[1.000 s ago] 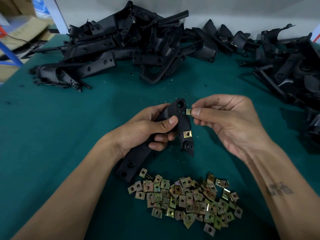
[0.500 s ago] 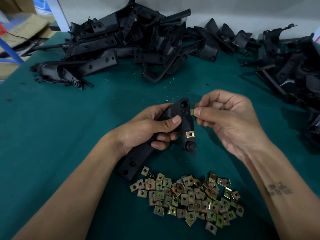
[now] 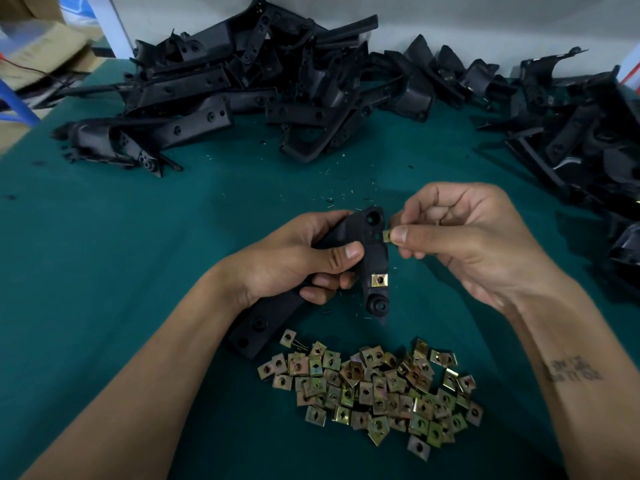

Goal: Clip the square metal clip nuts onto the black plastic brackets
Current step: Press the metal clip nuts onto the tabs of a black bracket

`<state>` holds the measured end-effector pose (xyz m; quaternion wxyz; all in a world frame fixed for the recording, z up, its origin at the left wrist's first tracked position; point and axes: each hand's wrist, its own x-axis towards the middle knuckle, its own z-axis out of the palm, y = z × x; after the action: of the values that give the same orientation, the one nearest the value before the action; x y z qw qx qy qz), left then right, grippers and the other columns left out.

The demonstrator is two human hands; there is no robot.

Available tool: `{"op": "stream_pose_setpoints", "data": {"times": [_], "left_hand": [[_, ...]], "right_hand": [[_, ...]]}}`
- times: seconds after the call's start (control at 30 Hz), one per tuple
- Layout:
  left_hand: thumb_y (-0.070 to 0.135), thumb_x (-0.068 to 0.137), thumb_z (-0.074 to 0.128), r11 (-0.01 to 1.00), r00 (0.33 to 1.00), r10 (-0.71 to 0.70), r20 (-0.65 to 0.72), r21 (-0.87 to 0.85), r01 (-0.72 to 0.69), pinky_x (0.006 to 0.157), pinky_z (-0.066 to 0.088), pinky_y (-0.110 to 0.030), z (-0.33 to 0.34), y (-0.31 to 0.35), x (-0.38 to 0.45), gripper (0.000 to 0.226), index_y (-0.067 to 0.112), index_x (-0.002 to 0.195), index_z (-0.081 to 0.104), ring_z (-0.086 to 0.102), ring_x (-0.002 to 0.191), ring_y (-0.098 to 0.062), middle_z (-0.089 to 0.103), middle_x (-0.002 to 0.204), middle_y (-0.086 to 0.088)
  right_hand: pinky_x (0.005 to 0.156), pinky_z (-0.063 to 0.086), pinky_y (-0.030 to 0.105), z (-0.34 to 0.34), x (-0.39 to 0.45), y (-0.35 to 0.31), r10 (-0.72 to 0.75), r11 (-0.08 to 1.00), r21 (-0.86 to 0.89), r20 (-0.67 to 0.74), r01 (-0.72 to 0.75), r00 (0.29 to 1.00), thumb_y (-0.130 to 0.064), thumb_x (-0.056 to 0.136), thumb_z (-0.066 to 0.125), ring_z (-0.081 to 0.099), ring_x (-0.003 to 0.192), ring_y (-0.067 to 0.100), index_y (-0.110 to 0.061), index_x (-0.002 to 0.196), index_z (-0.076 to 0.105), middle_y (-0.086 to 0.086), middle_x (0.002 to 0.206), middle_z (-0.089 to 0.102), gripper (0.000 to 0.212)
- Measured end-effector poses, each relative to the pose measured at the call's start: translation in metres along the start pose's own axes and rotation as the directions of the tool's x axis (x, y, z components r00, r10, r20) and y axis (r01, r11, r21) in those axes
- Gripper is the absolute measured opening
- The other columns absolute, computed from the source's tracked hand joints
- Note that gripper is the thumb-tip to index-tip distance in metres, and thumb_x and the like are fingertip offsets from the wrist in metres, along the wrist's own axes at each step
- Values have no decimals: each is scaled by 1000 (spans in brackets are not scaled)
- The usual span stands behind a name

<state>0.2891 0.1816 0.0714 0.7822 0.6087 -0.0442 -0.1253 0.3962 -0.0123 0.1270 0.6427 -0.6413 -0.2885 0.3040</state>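
**Clip nut at bracket edge, both hands engaged**

Writing: dark tattoo lettering [image 3: 573, 369] on the right forearm, too blurred to read. No brand or label legible on any part.

Surface: bench [image 3: 104, 258] covered in teal-green cloth, with fine pale shavings scattered around its middle. White wall along the far edge; cardboard [image 3: 38, 53] beyond the far-left corner.

Counts: 1 bracket [image 3: 372, 251] in hand, 1 clip nut [image 3: 379, 280] seated on its lower arm, 1 second clip nut [image 3: 387, 235] at its upper right edge. Loose clip nut pile [image 3: 372, 389] near the near edge, too many to count. 2 bracket heaps: far heap [image 3: 242, 88] along the far edge, right heap [image 3: 575, 126] at the right edge.

Grip: left hand [image 3: 294, 265] wraps the bracket, thumb across the front. Right hand [image 3: 460, 237] pinches the second clip nut between thumb and forefinger, remaining fingers curled.
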Motion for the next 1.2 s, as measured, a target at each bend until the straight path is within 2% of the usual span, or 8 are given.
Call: {"op": "stream_pose_setpoints", "data": {"times": [0.2,0.37,0.6,0.87,1.1,1.2], "left_hand": [[25,91,61,1000,1000,14,10,5,-14,42,33,-18,0,0,0,28,8,111,53,33,51,-10,50,72,-10],[19,95,55,999,999,35,11,15,-35,42,33,-18,0,1,0,18,7,109,52,33,50,-10,50,72,-9],[16,97,51,999,999,35,-2,4,-35,41,33,-18,0,0,0,18,6,112,49,32,49,-9,48,70,-8],[19,95,54,999,999,45,-18,-12,-45,41,33,-18,0,-1,1,20,6,111,50,30,50,-10,46,70,-9],[20,95,52,998,998,56,21,-16,-56,42,33,-18,-1,0,0,18,8,108,53,31,49,-9,48,69,-6],[21,95,52,998,998,55,25,-24,-55,41,33,-17,-2,0,-1,19,8,108,53,32,49,-8,48,69,-5]], "right_hand": [[53,51,18,5,1,2,27,997,68,-17,-26,999,3,64,77,65,56,16,2,81,65,10,67,70,21],[53,51,17,11,0,3,37,994,105,-56,-31,998,3,62,77,64,55,14,1,78,66,11,67,70,20],[54,51,17,19,0,3,54,987,155,-111,-36,992,2,61,77,63,55,15,-2,74,67,14,68,68,17],[58,53,18,23,-2,3,62,989,143,-170,-38,983,6,66,78,64,58,17,1,78,67,14,69,68,17],[57,55,16,24,-2,3,181,922,368,-130,-122,975,5,62,75,65,56,15,-2,72,64,12,70,69,17],[58,56,16,26,-2,4,171,924,367,-139,-109,975,5,62,76,66,57,15,-1,73,65,13,71,70,17]]}}
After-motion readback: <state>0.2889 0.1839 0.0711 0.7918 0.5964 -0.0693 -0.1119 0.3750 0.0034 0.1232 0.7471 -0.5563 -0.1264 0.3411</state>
